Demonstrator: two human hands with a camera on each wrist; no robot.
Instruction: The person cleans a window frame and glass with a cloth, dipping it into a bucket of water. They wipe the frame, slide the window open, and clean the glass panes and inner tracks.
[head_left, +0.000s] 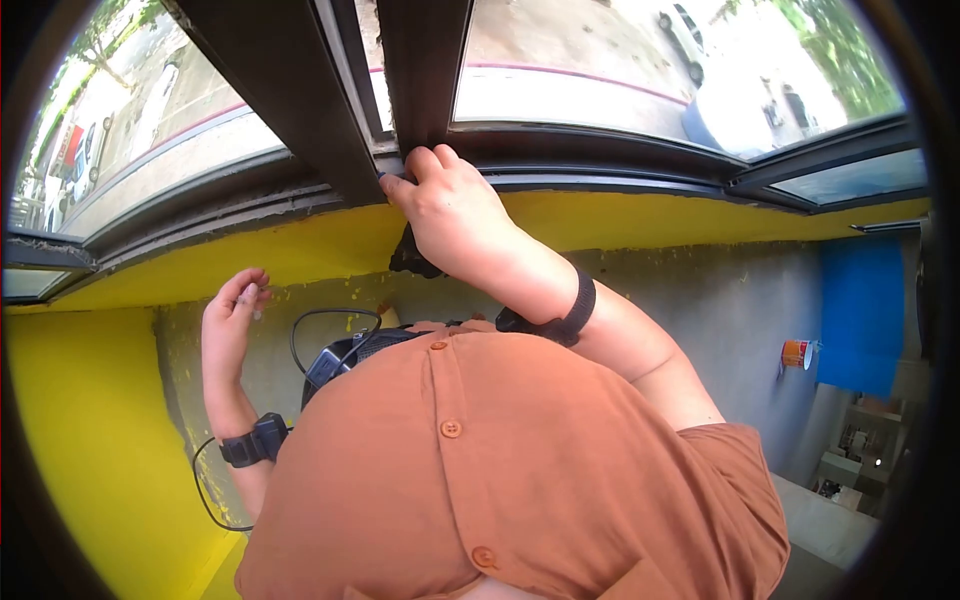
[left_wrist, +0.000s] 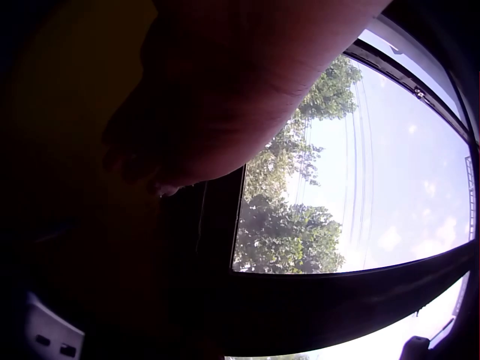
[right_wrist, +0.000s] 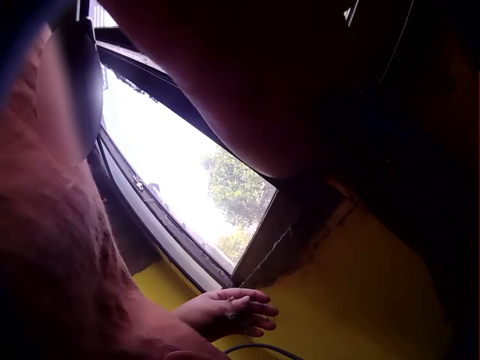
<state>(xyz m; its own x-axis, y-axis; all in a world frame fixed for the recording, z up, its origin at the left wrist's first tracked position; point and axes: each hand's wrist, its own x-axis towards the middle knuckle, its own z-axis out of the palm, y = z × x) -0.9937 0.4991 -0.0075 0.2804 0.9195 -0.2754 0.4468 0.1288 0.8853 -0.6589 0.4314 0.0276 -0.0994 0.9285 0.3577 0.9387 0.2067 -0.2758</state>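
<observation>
My right hand (head_left: 450, 205) reaches up to the window, its fingers bent against the foot of the dark upright window post (head_left: 412, 70). I cannot tell whether it pinches anything there, as the palm side is hidden. Below that wrist a ragged black patch (head_left: 412, 258) shows at the lower edge of the yellow wall. My left hand (head_left: 228, 325) is raised before the wall, apart from the window, its fingers bent toward the thumb. A small whitish scrap (right_wrist: 232, 306) shows between thumb and fingers in the right wrist view. The left wrist view shows that hand mostly in shadow.
A dark sill track (head_left: 600, 180) runs along the window. Yellow paint (head_left: 640, 220) covers the wall beneath it, above a grey floor (head_left: 700, 300). A thin black cable (head_left: 198, 490) loops by my left wrist. At right stand a small orange-and-white tub (head_left: 797, 354) and a blue panel (head_left: 860, 315).
</observation>
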